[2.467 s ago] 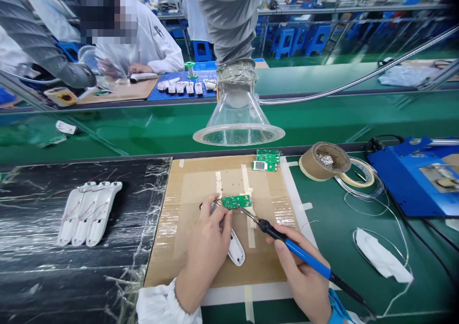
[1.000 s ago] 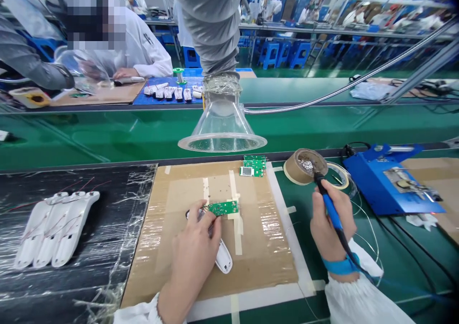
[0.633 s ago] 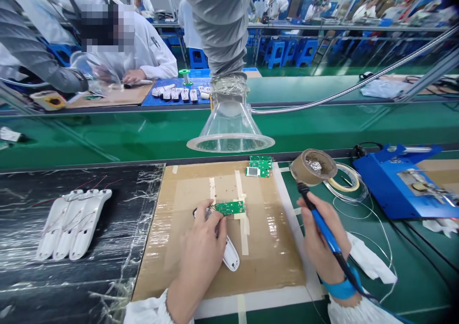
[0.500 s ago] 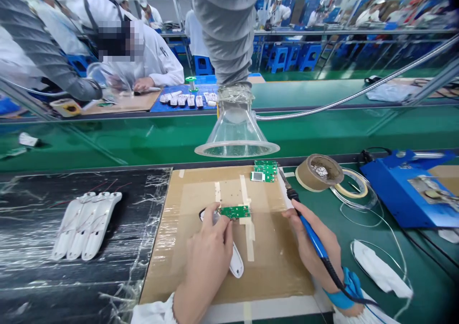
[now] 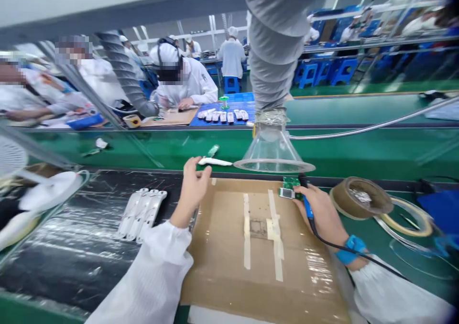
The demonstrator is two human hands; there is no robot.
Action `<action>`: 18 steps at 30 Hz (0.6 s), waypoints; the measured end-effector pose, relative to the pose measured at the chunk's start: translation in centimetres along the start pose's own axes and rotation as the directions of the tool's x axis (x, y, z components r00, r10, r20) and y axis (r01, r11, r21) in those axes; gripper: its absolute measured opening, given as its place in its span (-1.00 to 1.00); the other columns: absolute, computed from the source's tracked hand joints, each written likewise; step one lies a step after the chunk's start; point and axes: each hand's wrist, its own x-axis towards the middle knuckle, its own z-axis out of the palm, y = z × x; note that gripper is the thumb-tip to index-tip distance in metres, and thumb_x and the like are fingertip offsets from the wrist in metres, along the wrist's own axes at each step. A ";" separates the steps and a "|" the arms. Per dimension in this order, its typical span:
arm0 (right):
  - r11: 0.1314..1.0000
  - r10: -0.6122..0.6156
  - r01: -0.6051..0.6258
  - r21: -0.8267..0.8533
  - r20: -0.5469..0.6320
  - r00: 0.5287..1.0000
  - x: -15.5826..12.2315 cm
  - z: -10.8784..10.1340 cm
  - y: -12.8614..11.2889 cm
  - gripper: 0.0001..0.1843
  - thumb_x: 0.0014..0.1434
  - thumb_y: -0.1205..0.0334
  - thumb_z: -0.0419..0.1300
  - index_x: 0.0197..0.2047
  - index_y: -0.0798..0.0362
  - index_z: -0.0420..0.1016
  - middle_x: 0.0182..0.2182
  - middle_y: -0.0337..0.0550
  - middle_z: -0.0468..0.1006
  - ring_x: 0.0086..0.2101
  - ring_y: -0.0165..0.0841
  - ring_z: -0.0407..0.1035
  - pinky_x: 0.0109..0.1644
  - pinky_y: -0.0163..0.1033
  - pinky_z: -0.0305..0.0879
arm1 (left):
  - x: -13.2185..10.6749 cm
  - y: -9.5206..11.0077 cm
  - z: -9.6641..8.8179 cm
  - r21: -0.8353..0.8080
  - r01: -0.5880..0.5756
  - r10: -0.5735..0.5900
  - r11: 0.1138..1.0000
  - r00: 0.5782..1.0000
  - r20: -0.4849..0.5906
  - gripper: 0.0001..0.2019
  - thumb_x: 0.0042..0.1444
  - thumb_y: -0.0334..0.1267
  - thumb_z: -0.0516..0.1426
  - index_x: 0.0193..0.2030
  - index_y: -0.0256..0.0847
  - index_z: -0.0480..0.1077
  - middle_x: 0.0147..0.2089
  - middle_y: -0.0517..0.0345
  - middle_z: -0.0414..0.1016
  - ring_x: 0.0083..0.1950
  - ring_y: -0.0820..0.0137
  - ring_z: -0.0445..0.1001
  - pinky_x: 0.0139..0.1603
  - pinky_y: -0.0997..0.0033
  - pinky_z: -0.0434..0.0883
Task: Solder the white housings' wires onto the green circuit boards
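My left hand (image 5: 194, 183) reaches to the far edge of the work surface with thumb and forefinger apart. Just beyond its fingertips, a slim white plastic housing (image 5: 217, 162) lies on the green strip, a small green circuit board (image 5: 213, 150) behind it; whether a finger still touches the housing I cannot make out. My right hand (image 5: 319, 209) is closed around a blue-handled soldering iron (image 5: 307, 207). Its fingertips are at the small stack of green circuit boards (image 5: 289, 182) on the cardboard's (image 5: 229, 276) far edge, and they partly cover it.
Several white housings (image 5: 141, 214) with thin wires lie on the black mat (image 5: 71, 266) at left. A clear extraction hood (image 5: 274, 152) hangs above the cardboard's far edge. Tape rolls (image 5: 358, 197) stand at right. Across the strip a co-worker (image 5: 190, 75) sits at a bench.
My left hand has carried the housing and board from the cardboard to the green strip and opened. My right hand has moved to the board stack with the iron. The view has swung left.
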 end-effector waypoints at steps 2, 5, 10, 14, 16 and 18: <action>1.000 -0.013 0.013 -0.006 0.010 1.000 0.0 0.5 0.4 -0.73 0.53 0.09 0.11 0.14 0.01 0.50 0.01 0.11 0.66 0.09 0.16 0.48 0.05 0.16 0.39 | -2.2 -0.8 -2.6 0.109 -0.020 0.019 0.994 1.000 0.006 -0.71 0.24 -0.17 0.24 0.07 -0.16 0.53 0.27 -0.14 0.44 -0.02 0.15 0.58 0.13 -0.01 0.58; 1.000 -0.031 0.031 0.005 0.015 0.999 0.1 0.8 0.7 -0.76 0.51 0.10 0.12 0.10 0.00 0.52 -0.06 0.08 0.66 0.06 0.16 0.49 0.01 0.14 0.36 | -5.6 -2.2 -7.2 0.297 -0.008 0.033 0.955 0.996 -0.079 -0.79 0.28 -0.17 0.17 -0.08 -0.21 0.56 0.07 -0.22 0.49 0.23 -0.15 0.44 0.39 -0.33 0.31; 0.998 -0.012 0.013 0.064 -0.014 1.000 0.1 -0.2 -1.3 -0.86 0.43 0.19 0.19 0.02 -0.02 0.45 -0.14 -0.01 0.62 -0.12 -0.01 0.53 -0.05 0.05 0.39 | -7.9 -5.9 -12.4 0.738 0.133 0.017 0.662 0.981 -0.193 -0.70 0.35 -0.05 0.14 -0.18 -0.22 0.58 0.18 -0.36 0.41 0.20 -0.35 0.39 0.13 -0.43 0.41; 0.984 0.058 -0.061 0.168 0.026 0.998 -1.2 -1.3 -6.1 -0.80 0.45 0.30 0.14 0.11 -0.03 0.34 -0.05 -0.03 0.59 -0.15 -0.20 0.57 -0.09 -0.13 0.49 | -8.6 -7.3 -11.9 0.772 0.066 0.051 0.633 0.991 -0.127 -0.69 0.38 -0.13 0.10 -0.28 -0.24 0.56 0.29 -0.43 0.35 0.25 -0.41 0.36 0.10 -0.48 0.43; 0.966 0.093 -0.106 0.235 0.064 0.994 -1.9 -1.3 -8.9 -0.76 0.50 0.30 0.09 0.19 -0.03 0.28 -0.01 -0.04 0.58 -0.08 -0.23 0.58 -0.04 -0.18 0.52 | -9.5 -6.6 -10.6 0.732 0.001 0.104 0.681 0.990 -0.098 -0.70 0.37 -0.18 0.08 -0.34 -0.22 0.52 0.23 -0.40 0.39 0.18 -0.29 0.44 0.15 -0.40 0.46; 0.909 0.152 -0.179 0.377 0.102 0.983 -2.3 -1.0 -11.1 -0.76 0.53 0.28 0.10 0.21 -0.06 0.29 0.03 -0.04 0.57 -0.02 -0.20 0.56 0.04 -0.15 0.50 | -11.0 -4.8 -8.9 0.651 -0.077 0.136 0.755 0.990 -0.040 -0.72 0.35 -0.19 0.08 -0.36 -0.20 0.48 0.18 -0.34 0.42 0.07 -0.12 0.52 0.07 -0.18 0.54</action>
